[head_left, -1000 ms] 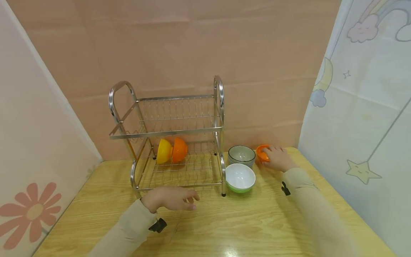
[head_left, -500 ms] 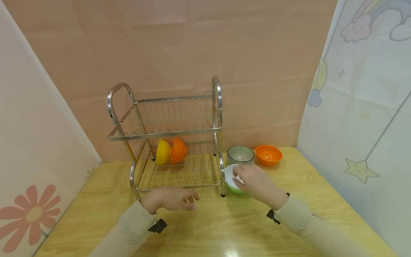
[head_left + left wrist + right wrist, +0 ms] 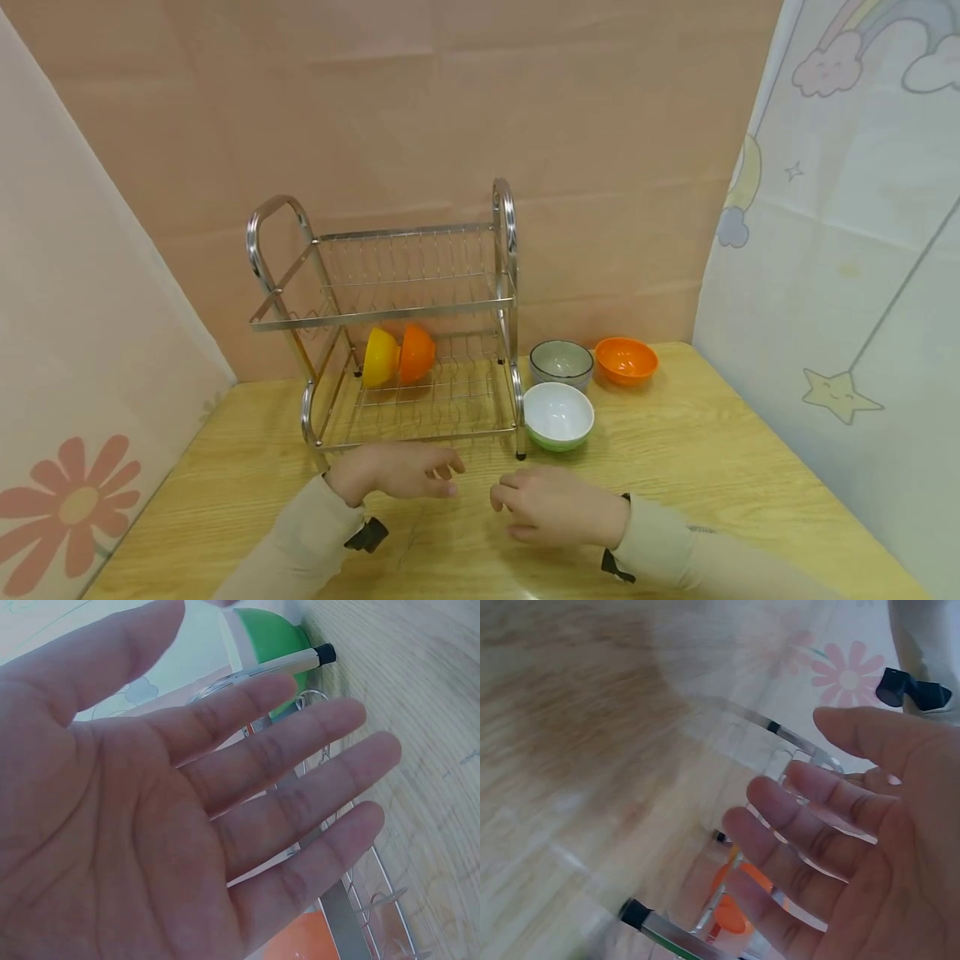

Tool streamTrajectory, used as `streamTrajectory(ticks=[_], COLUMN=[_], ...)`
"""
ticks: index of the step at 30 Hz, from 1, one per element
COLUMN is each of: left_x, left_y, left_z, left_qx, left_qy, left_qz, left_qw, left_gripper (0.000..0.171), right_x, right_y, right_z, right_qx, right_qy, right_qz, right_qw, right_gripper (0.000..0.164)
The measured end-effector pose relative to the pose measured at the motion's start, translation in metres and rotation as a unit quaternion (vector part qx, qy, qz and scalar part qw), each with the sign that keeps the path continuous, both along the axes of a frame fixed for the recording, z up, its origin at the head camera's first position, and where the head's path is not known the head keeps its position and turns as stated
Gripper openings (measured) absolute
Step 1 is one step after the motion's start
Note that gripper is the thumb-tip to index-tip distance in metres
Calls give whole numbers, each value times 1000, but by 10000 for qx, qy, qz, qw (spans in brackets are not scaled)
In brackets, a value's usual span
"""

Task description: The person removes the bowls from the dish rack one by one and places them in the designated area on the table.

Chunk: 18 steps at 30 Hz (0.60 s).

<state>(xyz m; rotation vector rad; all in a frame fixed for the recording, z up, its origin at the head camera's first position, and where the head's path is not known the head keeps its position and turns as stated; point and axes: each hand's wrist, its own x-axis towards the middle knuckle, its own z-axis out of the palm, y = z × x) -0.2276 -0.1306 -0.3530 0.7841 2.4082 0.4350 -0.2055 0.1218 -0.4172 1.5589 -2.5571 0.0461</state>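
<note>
My left hand [image 3: 401, 471] hovers over the table in front of the dish rack, holding nothing; its fingers look straight and spread in the left wrist view. To its right, my right hand [image 3: 558, 504] is also bare of any object, fingers relaxed and slightly bent. A metal two-tier dish rack [image 3: 382, 315] stands behind the hands. On its lower tier a yellow bowl [image 3: 380, 357] and an orange bowl [image 3: 417, 354] sit on their sides, bases facing. Right of the rack is a green bowl with white inside [image 3: 558, 415], nearest my right hand.
Behind the green bowl a grey-green bowl with a dark rim [image 3: 562, 362] stands upright. Another orange bowl [image 3: 626, 361] is to its right near the back edge. The wooden table [image 3: 712, 467] meets a pinkish back cloth [image 3: 600, 150] and printed side cloths.
My right hand has moved from the orange bowl at the back right, across the green bowl, to the table front beside my left hand. The left hand has stayed nearly still.
</note>
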Motion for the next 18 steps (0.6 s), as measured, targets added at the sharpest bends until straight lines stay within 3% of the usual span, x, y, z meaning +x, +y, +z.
streamTrajectory(ticks=[3,9,13,15,18], left_x=[2,0,-11,-19,-35], left_y=[-2,-2,-1,-2,-3], left_z=[-2,-3,-1,2,11], left_qx=[21,197,627,855,1036], left_qy=[-44,23,545,1036,1773], left_qz=[21,-120,-300,-297,139], left_qw=[10000,9997,9961,9905,9786], left_gripper=[35,35,32,28,20], right_x=[-2,-5,-10,-14,-18], right_y=[-4,-8,-7,-7,-6], right_z=[-6,-11,-10,-9,-7], right_qx=[-36,-32,12,68,121], right_qy=[247,290,344,341,266], right_qz=[61,107,-176,-348,-535], right_qw=[9997,9995,9993,9988,9981], right_gripper=[20,21,23,25,25])
